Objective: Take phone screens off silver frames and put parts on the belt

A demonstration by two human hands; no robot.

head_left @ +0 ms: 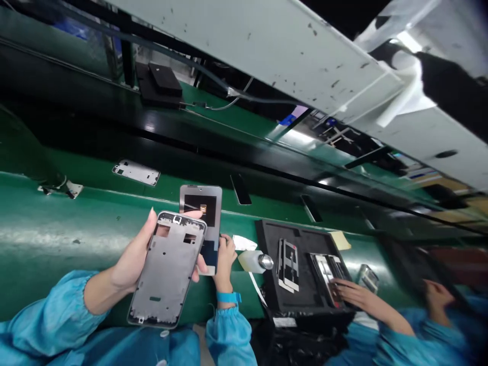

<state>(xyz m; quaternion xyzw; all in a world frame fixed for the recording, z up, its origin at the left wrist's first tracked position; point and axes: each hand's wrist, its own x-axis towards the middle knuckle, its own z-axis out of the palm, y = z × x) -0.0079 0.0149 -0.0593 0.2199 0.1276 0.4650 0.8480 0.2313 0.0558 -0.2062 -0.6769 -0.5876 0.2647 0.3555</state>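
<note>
L hand (133, 259) grips grey metal phone mid-frame (166, 269) tight by its edges; R hand (226, 259) seems to pinch dark phone panel (201, 229) at its side, view poor. Both near front edge of green conveyor belt (57, 239); co-worker's hand (358, 297) in black tray (267, 264) to right.

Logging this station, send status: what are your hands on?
Left hand gripping grey metal phone frame. Right hand holding phone panel behind it. Co-worker's hand in black tray, off to the right.
</note>
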